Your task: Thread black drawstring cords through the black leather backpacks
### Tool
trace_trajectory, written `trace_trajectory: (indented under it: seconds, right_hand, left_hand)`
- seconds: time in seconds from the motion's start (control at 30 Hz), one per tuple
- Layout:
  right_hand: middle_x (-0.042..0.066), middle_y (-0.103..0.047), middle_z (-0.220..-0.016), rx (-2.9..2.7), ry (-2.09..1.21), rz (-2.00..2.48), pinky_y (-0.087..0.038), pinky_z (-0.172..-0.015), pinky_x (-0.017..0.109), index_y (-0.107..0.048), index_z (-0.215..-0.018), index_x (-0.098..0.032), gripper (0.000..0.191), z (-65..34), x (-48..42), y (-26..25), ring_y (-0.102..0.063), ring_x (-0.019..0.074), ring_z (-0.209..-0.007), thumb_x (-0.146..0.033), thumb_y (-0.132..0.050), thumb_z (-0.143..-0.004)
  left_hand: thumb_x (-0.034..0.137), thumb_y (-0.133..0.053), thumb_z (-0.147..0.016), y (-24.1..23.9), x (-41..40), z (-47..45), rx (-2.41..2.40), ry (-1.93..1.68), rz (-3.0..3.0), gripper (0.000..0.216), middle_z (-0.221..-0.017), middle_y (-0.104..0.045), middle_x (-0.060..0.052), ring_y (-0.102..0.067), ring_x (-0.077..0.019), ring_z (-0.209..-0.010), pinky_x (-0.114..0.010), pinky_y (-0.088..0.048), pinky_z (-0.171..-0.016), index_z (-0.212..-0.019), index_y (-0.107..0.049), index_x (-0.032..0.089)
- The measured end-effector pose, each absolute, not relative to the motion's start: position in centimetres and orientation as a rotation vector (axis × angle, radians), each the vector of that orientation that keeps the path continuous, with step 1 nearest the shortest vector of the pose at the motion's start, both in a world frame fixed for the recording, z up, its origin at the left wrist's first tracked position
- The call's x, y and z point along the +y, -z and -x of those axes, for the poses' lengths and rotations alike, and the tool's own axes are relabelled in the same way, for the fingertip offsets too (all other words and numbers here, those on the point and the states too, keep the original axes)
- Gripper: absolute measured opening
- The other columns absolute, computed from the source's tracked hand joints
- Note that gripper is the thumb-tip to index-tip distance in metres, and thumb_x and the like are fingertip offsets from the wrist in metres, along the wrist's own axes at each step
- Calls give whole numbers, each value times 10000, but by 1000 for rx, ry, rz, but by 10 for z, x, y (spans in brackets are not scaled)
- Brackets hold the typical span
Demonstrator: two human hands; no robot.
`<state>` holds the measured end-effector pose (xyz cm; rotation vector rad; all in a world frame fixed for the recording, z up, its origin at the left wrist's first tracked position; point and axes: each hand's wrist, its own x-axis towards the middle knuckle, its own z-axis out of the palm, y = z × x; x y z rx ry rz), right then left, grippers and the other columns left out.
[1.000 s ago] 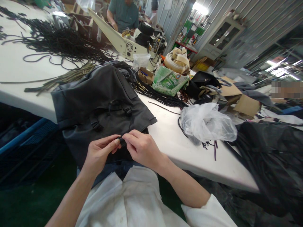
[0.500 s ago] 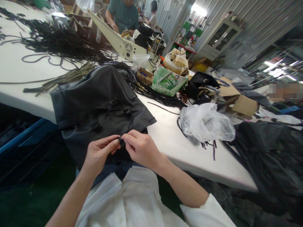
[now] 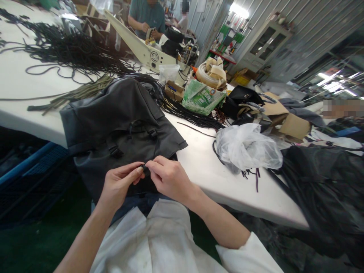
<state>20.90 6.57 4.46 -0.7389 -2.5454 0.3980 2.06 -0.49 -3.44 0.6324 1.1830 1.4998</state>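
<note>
A black backpack [image 3: 113, 117] lies over the near edge of the white table [image 3: 204, 167] and hangs down toward my lap. My left hand [image 3: 118, 185] and my right hand [image 3: 167, 178] meet at its lower edge. Between the fingertips of both is pinched a small black part [image 3: 145, 169] of the bag, a strap end or a buckle; I cannot tell which. Black buckles and straps [image 3: 136, 131] run across the bag's front just above my hands.
A crumpled clear plastic bag [image 3: 247, 148] lies right of the backpack. Black cords [image 3: 71, 49] spread over the far left. A green packet [image 3: 201, 98], cardboard boxes [image 3: 292, 125] and black fabric [image 3: 324, 182] crowd the back and right. A person in a teal shirt [image 3: 148, 15] works behind a cream machine [image 3: 142, 49].
My hands stay almost still, pinching the same small black part. The person at the back has brought both hands together in front of the chest.
</note>
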Motion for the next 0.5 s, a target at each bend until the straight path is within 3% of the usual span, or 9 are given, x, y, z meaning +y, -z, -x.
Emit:
trace_trajectory:
  seconds: [0.5]
  right_hand:
    - [47, -662, -966, -2649, -392, 737, -448, -701, 289, -681, -1047, -185, 174, -205, 65, -42, -641, 180, -846, -82, -541, -1056]
  left_hand:
    - [454, -1005, -779, 29, -6, -18, 1247, -1431, -736, 357, -813, -826, -86, -699, -151, -695, -208, -541, -607, -1039, -916, 227]
